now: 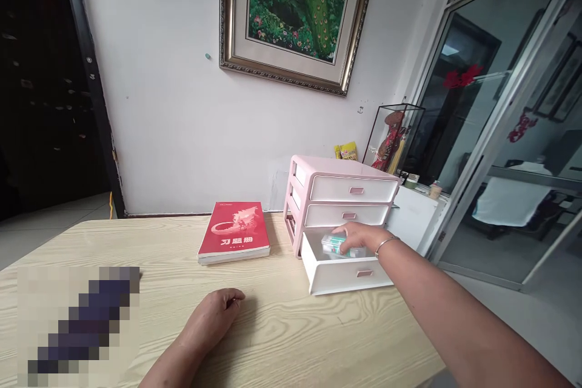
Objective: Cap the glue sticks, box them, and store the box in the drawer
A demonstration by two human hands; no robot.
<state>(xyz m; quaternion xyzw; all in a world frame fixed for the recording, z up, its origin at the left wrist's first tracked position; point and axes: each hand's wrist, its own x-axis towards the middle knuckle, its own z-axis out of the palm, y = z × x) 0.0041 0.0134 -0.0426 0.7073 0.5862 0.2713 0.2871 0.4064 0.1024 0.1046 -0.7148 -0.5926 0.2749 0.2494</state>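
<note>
A pink and white drawer unit [350, 170] stands on the table with its bottom drawer [345, 279] pulled out. My right hand [357, 235] reaches into that drawer, its thumb and fingers closed on a small clear plastic box [334, 244] with teal and white contents. The fingers hide part of the box, and I cannot tell whether it touches the drawer floor. My left hand [218, 312] rests on the tabletop, fingers curled in, nothing visible in them. Beyond it lies a red book [236, 230], apart from the hand.
The light wooden table [282, 339] meets a white wall. A pixelated dark object [86, 321] lies at the left. Behind the drawers are a yellow packet [346, 151] and a glass display case [391, 139]. A framed peacock picture [295, 66] hangs above; a glass door stands at the right.
</note>
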